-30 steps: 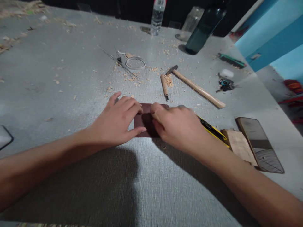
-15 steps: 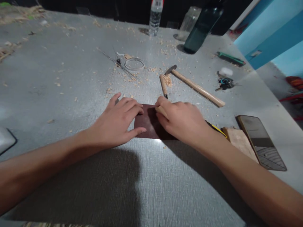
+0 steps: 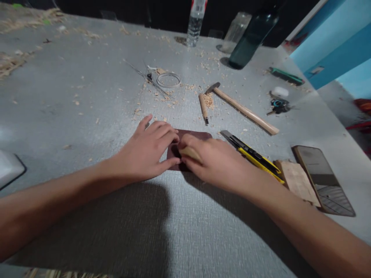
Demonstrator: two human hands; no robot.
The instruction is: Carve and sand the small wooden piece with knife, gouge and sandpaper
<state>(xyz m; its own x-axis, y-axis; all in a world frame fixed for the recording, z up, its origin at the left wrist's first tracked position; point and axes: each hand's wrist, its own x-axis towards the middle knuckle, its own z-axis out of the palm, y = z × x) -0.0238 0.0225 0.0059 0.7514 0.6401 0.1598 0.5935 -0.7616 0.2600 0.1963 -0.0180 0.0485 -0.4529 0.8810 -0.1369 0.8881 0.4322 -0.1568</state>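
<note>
A dark reddish-brown sheet, which looks like sandpaper [image 3: 197, 134], lies flat on the grey table [image 3: 191, 231]. My left hand [image 3: 152, 148] rests at the sheet's left end, its fingers spread and thumb apart, holding nothing between them. In my right hand [image 3: 213, 156] a small piece of pale wood [image 3: 191, 153] is gripped, pressed down over the sheet close to my left fingertips. The underside of the wood and much of the sheet are hidden by my hands.
Beyond my hands lie a wooden-handled tool [image 3: 203, 106], a hammer [image 3: 246, 110] and a coil of wire [image 3: 168, 80]. On the right are a yellow-black utility knife [image 3: 255, 156], a wood block [image 3: 300, 181] and a phone [image 3: 326, 181]. Bottles [image 3: 252, 40] stand at the back.
My right hand has slid left along the sheet with the piece of wood, nearer my left hand. The utility knife shows more fully. My left hand keeps its place on the sheet.
</note>
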